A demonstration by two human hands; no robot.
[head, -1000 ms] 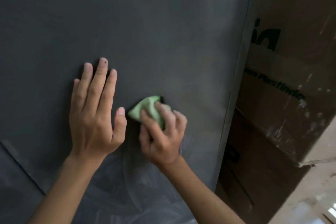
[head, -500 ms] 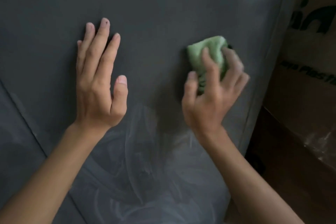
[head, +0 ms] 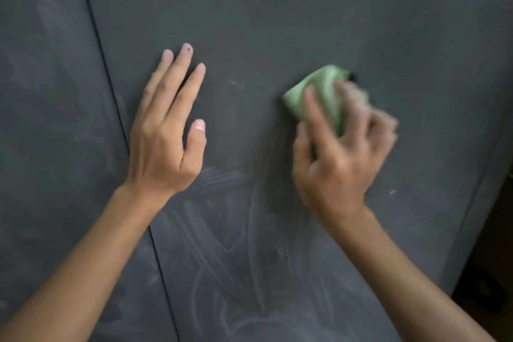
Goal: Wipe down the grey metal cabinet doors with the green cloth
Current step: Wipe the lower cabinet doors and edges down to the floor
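Note:
A grey metal cabinet door (head: 277,22) fills the view, with a thin seam running down its left part to a second door (head: 41,119). My left hand (head: 166,130) lies flat against the door just right of the seam, fingers straight and pointing up. My right hand (head: 341,158) grips a bunched green cloth (head: 319,91) and presses it on the door, right of centre. The right hand and cloth are motion-blurred. Pale wipe streaks cover the lower part of the door below both hands.
The door's right edge (head: 488,175) runs down the far right of the frame, with a dark gap beyond it at the lower right corner.
My right hand has carried the cloth from beside my left thumb up and out to the right. The view has shifted left, so the cardboard boxes are out of sight. My left hand has stayed flat.

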